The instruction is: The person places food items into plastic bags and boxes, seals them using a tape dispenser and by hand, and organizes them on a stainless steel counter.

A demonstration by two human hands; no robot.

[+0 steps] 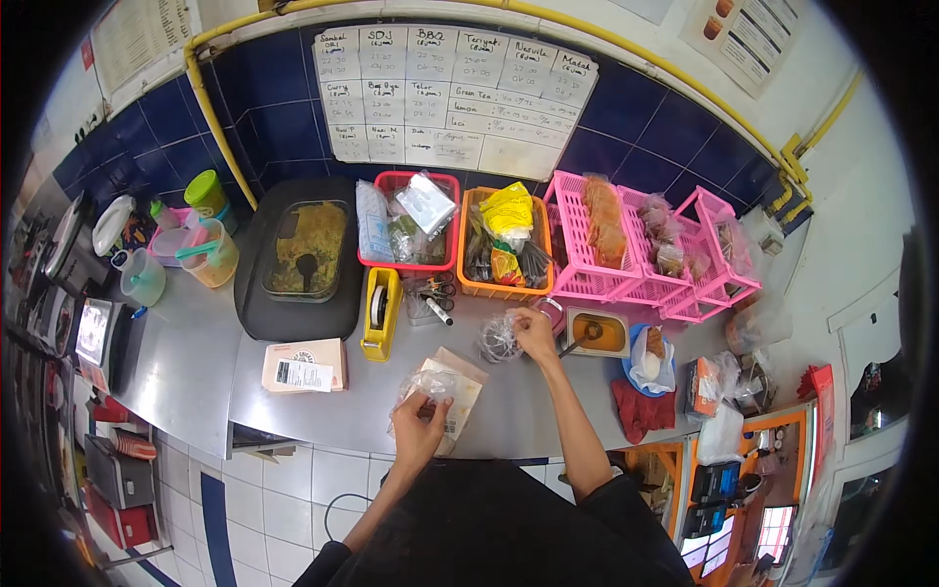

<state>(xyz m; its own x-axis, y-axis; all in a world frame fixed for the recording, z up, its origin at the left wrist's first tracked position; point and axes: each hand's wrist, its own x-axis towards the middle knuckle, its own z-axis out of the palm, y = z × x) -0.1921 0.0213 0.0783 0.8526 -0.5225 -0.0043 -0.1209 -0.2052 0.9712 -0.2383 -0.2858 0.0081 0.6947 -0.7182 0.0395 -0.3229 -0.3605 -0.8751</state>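
Low over the counter's front edge, my left hand [419, 429] grips a small transparent plastic bag [438, 384]. Beneath that bag is a light brown paper packet [463, 381], partly covered by the hand. My right hand [535, 336] is farther forward, its fingertips pinched at the upper right edge of a round bundle of transparent plastic [500, 339]. Whether this bundle sits inside a cup cannot be made out. Just right of that hand, a metal pan [620, 325] holds an orange-brown sauce and a dark ladle [587, 337].
A yellow tape dispenser [381, 314] stands left of my hands, near a closed carton [304, 365]. Red [408, 265] and orange [505, 292] baskets line the back beside pink racks [587, 282]. To the right are a blue bowl [629, 365] with lined food and a red cloth [642, 411].
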